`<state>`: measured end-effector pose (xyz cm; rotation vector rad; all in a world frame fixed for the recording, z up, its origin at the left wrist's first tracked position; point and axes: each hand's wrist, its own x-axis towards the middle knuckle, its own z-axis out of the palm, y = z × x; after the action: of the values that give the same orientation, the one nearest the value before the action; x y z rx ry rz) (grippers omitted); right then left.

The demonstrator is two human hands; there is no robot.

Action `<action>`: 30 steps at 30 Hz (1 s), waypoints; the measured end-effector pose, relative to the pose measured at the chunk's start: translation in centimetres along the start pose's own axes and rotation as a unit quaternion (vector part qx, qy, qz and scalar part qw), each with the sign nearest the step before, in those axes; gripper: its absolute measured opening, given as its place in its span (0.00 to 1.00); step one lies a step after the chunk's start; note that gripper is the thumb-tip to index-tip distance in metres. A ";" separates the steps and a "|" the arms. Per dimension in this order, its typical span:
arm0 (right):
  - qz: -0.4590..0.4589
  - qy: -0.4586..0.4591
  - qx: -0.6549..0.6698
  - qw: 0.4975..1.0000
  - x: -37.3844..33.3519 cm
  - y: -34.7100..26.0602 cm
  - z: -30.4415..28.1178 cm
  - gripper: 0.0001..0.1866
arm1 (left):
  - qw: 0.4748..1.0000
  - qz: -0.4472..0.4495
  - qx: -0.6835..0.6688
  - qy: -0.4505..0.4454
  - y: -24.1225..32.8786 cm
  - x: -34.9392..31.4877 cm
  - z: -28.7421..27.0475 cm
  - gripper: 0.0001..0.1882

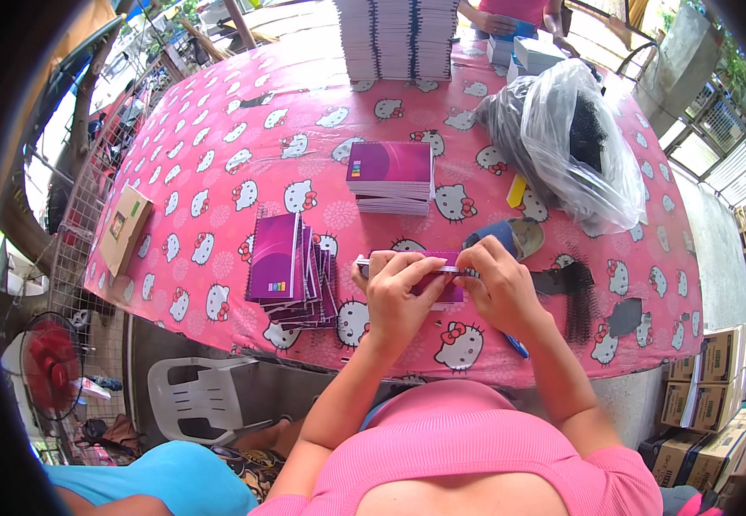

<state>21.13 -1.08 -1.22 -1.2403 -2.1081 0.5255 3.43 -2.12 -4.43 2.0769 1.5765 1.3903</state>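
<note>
Between my two hands is a purple notebook, tilted up so its narrow edge faces me. My left hand grips it with the fingers bent over the edge. At the notebook's right end, the fingertips of my right hand pinch the edge; whether they also hold a piece of binding coil is too small to tell. Left of my hands lies an uneven stack of purple spiral notebooks. Farther off sits a neater stack of purple-covered booklets. Black binding coils lie just right of my right hand.
A clear plastic bag with black contents stands at the right, near a yellow-handled tool and a blue-grey round object. Tall notebook stacks rise at the back. Another person handles booklets there. Someone in blue sits at my left.
</note>
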 end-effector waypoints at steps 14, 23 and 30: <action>-0.040 0.091 -0.058 0.993 0.7 -1.2 1.6 0.07 | 1.000 0.005 -0.010 0.004 -0.5 -0.2 0.1 0.14; 0.037 0.023 -0.053 0.998 1.3 6.1 -1.9 0.12 | 0.999 -0.019 0.005 -0.025 -0.4 -0.5 -0.7 0.17; 0.069 -0.035 -0.200 0.977 -1.7 18.9 -2.1 0.27 | 1.000 0.015 -0.001 -0.022 -0.9 -0.1 0.4 0.21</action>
<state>35.01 6.47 -11.89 -1.6209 -2.2712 0.2077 3.10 -1.66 -5.26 2.1242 1.5321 1.3448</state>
